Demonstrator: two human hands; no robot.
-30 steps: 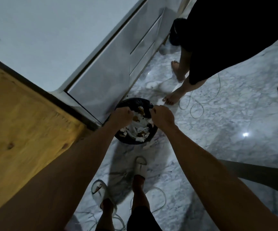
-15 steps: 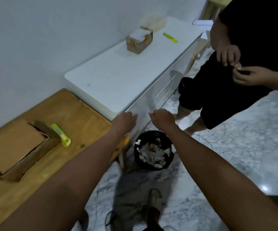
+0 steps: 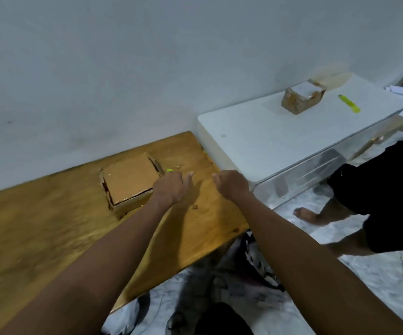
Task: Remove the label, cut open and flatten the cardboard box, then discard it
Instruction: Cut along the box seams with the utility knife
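A brown cardboard box (image 3: 129,181) lies on the wooden table (image 3: 38,226), its top flap shut and its edges torn. My left hand (image 3: 170,187) hovers just right of the box, fingers loosely curled, holding nothing. It covers most of a yellow-green cutter (image 3: 169,170), of which only the tip shows. My right hand (image 3: 232,184) hangs over the table's right edge, fingers curled and empty. The black bin (image 3: 256,262) with paper scraps stands on the floor, partly hidden under my right forearm.
A white cabinet (image 3: 280,141) adjoins the table on the right. On it sit a second taped box (image 3: 302,96) and another yellow-green cutter (image 3: 349,103). A person in black (image 3: 384,189) stands barefoot at the right on the marble floor (image 3: 376,274).
My view has swung up from the bin to the table. Both hands rose from the bin's rim and moved left over the tabletop, toward the box.
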